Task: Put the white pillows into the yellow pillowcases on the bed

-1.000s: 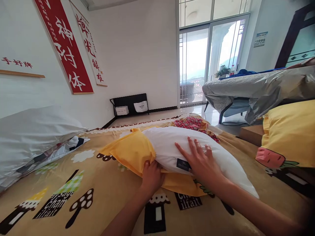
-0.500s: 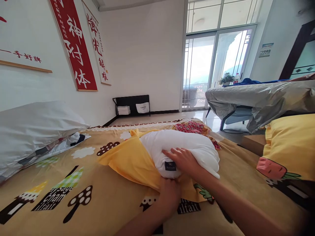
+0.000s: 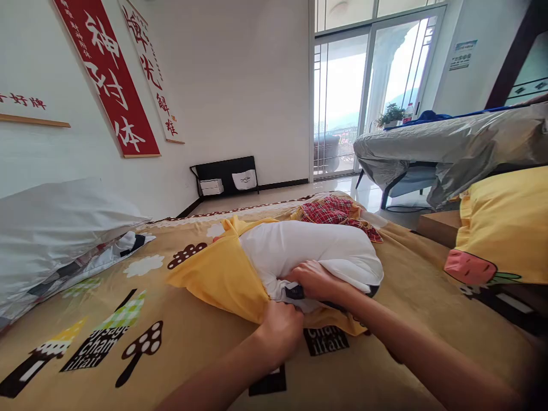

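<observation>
A white pillow (image 3: 317, 245) lies on the bed, its left part inside a yellow pillowcase (image 3: 222, 274) and its right part bare. My left hand (image 3: 282, 325) is closed in a fist on the pillowcase's near edge, at the opening. My right hand (image 3: 312, 279) grips the pillow's near side, fingers bunching the white cloth beside a black label (image 3: 294, 291). Some yellow cloth (image 3: 338, 322) shows under the pillow on the right, below my right forearm. The fingertips of both hands are hidden in the folds.
The patterned tan bedspread (image 3: 192, 354) spreads all round. A red plaid cloth (image 3: 329, 209) lies behind the pillow. White bedding (image 3: 64, 228) is piled at left. A yellow cushion with a carrot print (image 3: 509, 222) stands at right, near a cardboard box (image 3: 439, 224). Farther back is a covered table (image 3: 449, 137).
My right hand has gone from resting spread on the pillow to gripping its near side, creasing the label. My left hand has shifted slightly left along the pillowcase edge. The view has tilted down.
</observation>
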